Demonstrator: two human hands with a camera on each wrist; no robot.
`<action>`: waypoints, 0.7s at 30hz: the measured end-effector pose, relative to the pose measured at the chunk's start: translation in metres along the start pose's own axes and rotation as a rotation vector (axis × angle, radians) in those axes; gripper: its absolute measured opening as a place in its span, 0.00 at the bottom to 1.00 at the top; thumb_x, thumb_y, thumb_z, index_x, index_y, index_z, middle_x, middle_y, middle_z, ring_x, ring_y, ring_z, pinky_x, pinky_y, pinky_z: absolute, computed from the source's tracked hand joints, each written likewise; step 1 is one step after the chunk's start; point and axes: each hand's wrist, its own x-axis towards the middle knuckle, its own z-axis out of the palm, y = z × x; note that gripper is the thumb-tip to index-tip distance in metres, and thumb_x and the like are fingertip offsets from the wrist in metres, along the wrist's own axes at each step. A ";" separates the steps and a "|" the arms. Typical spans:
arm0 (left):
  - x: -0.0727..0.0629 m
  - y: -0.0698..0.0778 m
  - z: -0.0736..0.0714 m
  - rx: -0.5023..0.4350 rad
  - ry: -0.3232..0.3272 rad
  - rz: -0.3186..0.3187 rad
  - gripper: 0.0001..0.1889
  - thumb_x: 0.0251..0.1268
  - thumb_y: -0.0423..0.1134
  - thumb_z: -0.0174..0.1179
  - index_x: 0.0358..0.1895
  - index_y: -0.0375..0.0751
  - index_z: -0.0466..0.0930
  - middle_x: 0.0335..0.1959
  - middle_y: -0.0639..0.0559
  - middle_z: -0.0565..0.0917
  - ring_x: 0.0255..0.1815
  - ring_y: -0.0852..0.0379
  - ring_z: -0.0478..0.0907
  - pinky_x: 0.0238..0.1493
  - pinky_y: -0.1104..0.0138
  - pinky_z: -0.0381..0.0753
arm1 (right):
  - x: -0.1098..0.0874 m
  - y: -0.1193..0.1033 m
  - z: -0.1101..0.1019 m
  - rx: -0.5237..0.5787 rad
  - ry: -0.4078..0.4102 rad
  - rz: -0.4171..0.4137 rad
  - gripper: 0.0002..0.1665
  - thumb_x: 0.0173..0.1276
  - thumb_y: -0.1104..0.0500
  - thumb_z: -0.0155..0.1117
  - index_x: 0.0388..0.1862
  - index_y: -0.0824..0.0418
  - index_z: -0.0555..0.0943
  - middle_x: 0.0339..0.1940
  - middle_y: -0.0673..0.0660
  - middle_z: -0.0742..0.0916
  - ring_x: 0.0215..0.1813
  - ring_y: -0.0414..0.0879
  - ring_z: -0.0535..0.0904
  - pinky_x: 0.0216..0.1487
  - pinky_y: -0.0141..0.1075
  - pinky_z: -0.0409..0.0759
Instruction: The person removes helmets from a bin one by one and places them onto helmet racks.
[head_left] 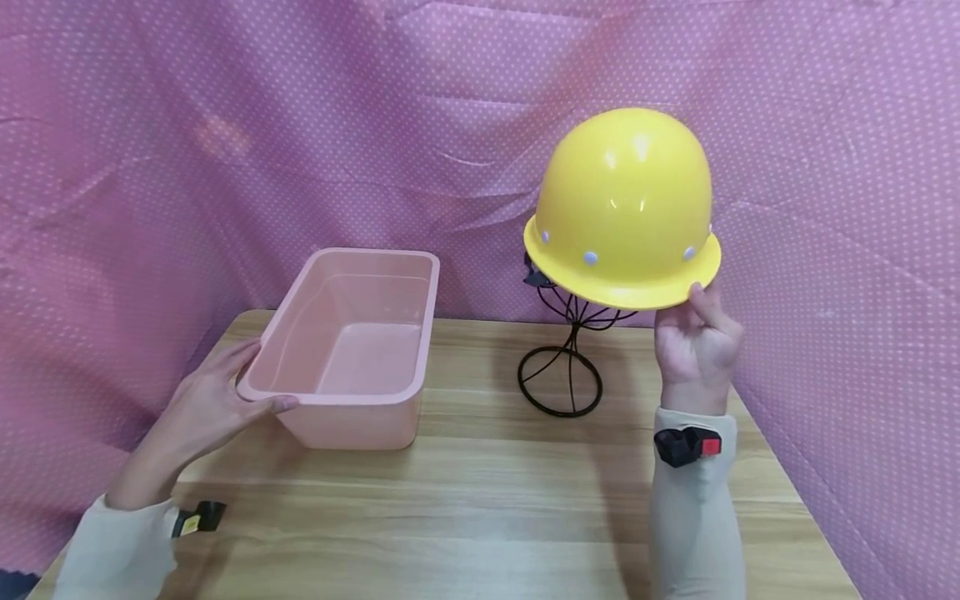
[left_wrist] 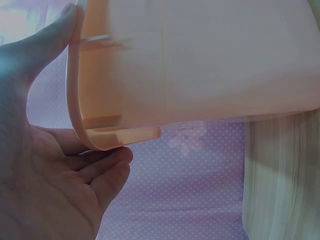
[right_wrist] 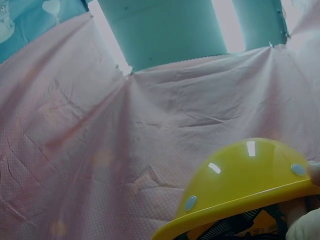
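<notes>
A yellow hard hat [head_left: 626,192] is upright over a black wire stand [head_left: 573,333], hiding the stand's top. Whether the hat touches the stand, I cannot tell. My right hand [head_left: 697,342] grips the brim at its near right, thumb on top and the other fingers hidden beneath. Part of the hat's inner strap [right_wrist: 230,227] shows in the right wrist view. On the left, a pink plastic tub [head_left: 420,400] stands with its open side up and nothing inside. My left hand [head_left: 213,404] holds its near left corner, thumb at the front rim and fingers along the left side, under the lip [left_wrist: 112,137].
A wooden table [head_left: 480,517] carries the tub and the stand. Pink dotted cloth [head_left: 465,125] hangs close behind it and along both sides. A black strap end [head_left: 536,277] hangs below the hat's left brim.
</notes>
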 end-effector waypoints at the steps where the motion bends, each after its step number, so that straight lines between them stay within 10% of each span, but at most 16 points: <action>1: 0.000 0.000 0.000 -0.001 0.001 0.001 0.55 0.46 0.59 0.77 0.74 0.30 0.65 0.70 0.26 0.71 0.69 0.23 0.67 0.63 0.30 0.66 | -0.001 0.000 -0.001 -0.008 0.003 -0.001 0.43 0.64 0.83 0.42 0.79 0.62 0.62 0.78 0.59 0.71 0.79 0.55 0.68 0.78 0.47 0.69; 21: 0.000 0.000 -0.002 0.002 -0.033 -0.008 0.56 0.48 0.61 0.76 0.75 0.29 0.62 0.72 0.27 0.69 0.71 0.23 0.65 0.63 0.29 0.64 | -0.017 -0.001 -0.029 -0.147 0.012 0.052 0.42 0.70 0.81 0.36 0.81 0.58 0.58 0.80 0.56 0.69 0.79 0.51 0.67 0.77 0.43 0.69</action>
